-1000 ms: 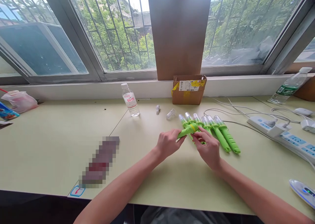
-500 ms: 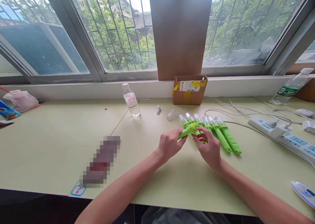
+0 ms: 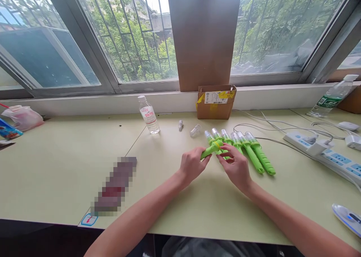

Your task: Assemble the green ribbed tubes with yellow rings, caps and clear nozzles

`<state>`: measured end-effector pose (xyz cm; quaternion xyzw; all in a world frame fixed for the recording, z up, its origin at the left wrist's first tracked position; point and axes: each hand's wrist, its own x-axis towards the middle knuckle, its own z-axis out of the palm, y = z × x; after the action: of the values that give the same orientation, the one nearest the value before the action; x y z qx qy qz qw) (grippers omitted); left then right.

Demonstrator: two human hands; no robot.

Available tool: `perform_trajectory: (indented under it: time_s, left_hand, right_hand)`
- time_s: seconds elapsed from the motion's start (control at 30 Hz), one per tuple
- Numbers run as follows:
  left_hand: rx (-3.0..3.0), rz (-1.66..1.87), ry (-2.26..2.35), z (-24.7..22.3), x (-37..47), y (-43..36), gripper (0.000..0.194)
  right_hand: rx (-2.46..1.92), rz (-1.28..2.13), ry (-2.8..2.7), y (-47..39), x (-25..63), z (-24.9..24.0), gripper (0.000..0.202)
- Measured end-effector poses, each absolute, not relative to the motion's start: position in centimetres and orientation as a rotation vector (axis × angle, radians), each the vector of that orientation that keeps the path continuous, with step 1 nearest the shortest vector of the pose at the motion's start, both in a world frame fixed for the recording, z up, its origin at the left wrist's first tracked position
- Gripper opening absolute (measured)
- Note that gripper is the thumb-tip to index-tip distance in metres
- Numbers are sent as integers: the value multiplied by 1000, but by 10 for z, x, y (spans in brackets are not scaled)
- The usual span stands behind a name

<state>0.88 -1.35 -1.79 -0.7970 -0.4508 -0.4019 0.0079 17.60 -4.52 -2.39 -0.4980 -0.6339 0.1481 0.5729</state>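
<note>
My left hand is closed round the handle of a green plastic stick, holding it tilted above the table. The stick's wider end has yellow-green ribs, like a screw thread, and no clear cap shows on it. At that ribbed end the thumb and forefinger of my right hand are pinched, the other fingers curled. Just behind lie several similar green sticks with clear tips in a row, partly hidden by my hands. A loose clear ribbed cap and a small grey-white piece lie farther back.
A water bottle stands at back left of my hands, and an open cardboard box by the window wall. To the right are a power strip, cables and another bottle. A pixelated dark object lies at left.
Both hands and the held stick have shifted slightly left in view, and the whole view has shifted a little too. The grip looks much the same.
</note>
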Motion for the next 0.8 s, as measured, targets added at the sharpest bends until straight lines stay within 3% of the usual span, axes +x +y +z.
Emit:
perform_trajectory:
  time_s: [0.5,0.8]
  left_hand:
    - [-2777,-1344,-1571,-2,6,-14,16]
    - [-3032,-1557,-1830,6,4,-8,30]
  right_hand:
    - [-1152,206,-1505,-44,179,-19,16]
    - [-1179,252,-1571,-40,181,-21,20]
